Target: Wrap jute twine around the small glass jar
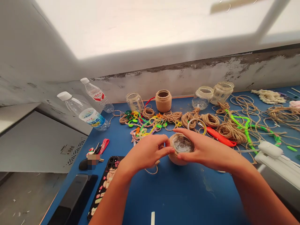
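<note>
A glass jar wrapped in jute twine (pixel 182 147) is between my hands, with its clear round glass end facing up. My right hand (pixel 199 145) curls around the jar's right side, thumb and fingers against it. At the jar's left edge, my left hand (pixel 156 150) is closed, thumb and forefinger pinched on the twine (pixel 153 172), whose loose part shows below the hand. The exact pinch point is partly hidden by the fingers. Behind them stands another twine-wrapped jar (pixel 163 101), upright.
Bare glass jars (pixel 202 98) stand along the wall. Twine coils (pixel 231 132), coloured pipe cleaners (pixel 146 123), a tape roll (pixel 205 128) and a red cutter (pixel 221 137) lie behind my hands. Bottles (pixel 93 118), keys (pixel 97 150) and a phone (pixel 106 181) are left; a white glue gun (pixel 278 156) right.
</note>
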Motion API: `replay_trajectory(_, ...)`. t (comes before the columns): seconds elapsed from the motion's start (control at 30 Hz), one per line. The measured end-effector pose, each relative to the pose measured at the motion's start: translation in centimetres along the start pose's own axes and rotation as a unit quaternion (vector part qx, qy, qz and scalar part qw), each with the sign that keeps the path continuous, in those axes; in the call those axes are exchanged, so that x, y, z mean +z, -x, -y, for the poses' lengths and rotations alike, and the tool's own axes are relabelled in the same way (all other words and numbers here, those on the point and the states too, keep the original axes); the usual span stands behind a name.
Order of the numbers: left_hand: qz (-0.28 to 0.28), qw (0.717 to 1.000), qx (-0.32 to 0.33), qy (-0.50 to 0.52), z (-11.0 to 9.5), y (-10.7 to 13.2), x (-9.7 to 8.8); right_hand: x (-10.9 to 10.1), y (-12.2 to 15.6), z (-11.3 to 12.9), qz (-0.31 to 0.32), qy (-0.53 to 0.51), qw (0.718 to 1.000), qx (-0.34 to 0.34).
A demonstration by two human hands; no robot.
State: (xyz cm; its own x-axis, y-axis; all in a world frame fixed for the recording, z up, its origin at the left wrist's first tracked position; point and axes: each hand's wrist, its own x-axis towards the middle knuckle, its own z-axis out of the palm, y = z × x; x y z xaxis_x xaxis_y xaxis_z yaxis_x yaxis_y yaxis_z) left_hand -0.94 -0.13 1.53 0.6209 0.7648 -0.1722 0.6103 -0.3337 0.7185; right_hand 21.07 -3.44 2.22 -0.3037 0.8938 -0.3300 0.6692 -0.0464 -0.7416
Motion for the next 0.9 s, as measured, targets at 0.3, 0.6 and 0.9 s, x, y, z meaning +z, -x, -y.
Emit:
replay_trajectory(0.3,0.005,1.0,-0.001,-0.015,-0.6,0.0,0.0,-0.6,-0.5,-0.2,0.032,-0.039,0.999,-0.018)
replay_trajectory(0.6,0.011,0.999,0.02,-0.028,-0.7,-0.1,0.2,-1.2,0.2,0.0,-0.017,0.02,1.0,0.001)
replay_trajectory(0.9,0.029,0.999,0.03,-0.008,-1.0,-0.2,0.7,-1.9,-0.4,0.3,0.035,-0.022,0.999,-0.013)
